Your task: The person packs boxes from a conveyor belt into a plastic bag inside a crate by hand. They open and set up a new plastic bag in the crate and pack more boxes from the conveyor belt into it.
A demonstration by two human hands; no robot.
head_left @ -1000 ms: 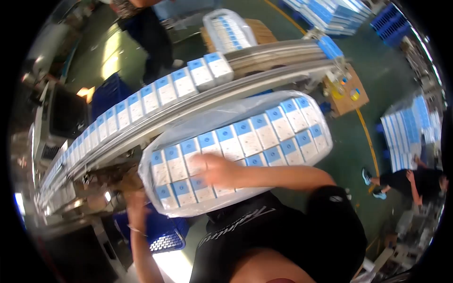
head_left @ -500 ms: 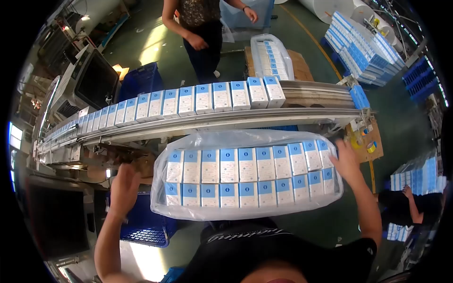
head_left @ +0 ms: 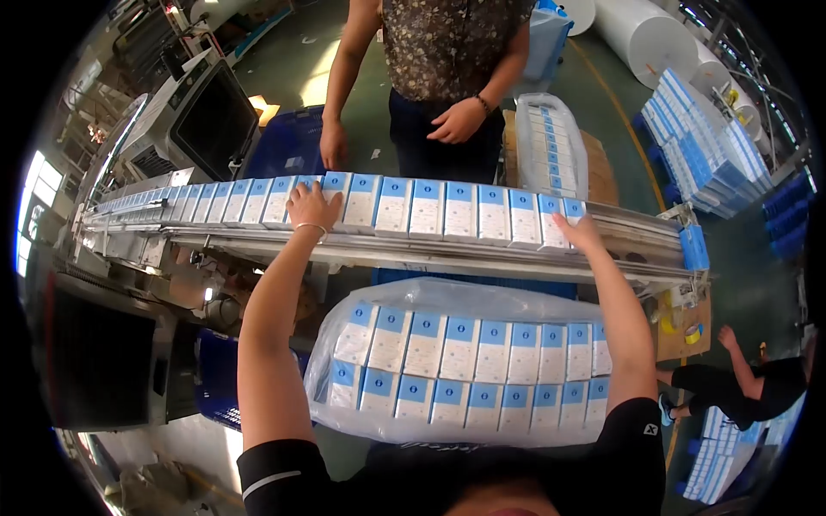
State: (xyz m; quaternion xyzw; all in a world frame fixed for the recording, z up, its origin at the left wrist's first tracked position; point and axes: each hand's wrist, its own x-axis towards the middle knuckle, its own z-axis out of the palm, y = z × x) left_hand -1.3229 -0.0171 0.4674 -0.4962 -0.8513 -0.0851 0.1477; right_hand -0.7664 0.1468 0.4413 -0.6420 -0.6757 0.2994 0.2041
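Note:
A long row of blue-and-white boxes (head_left: pixel 427 209) stands on the conveyor (head_left: pixel 482 258). My left hand (head_left: pixel 313 208) rests on the row left of its middle, fingers spread over a box. At the row's right end, my right hand (head_left: pixel 580 234) presses against the last boxes, its thumb on their near side; its other fingers are partly hidden. Nearer my body lies a clear plastic bag (head_left: pixel 430 294) holding two rows of similar boxes (head_left: pixel 460 344); my right forearm passes over its right end.
Across the conveyor stands a person in a patterned top (head_left: pixel 447 52), both hands near waist height. Behind, another filled bag (head_left: pixel 551 142) lies on cardboard. Blue crates (head_left: pixel 292 146) stand at the back left. A second person (head_left: pixel 748 387) is at the far right.
Both my hands have moved from beside the bag, forward to the boxes on the conveyor. The view has shifted, and the person across appears closer.

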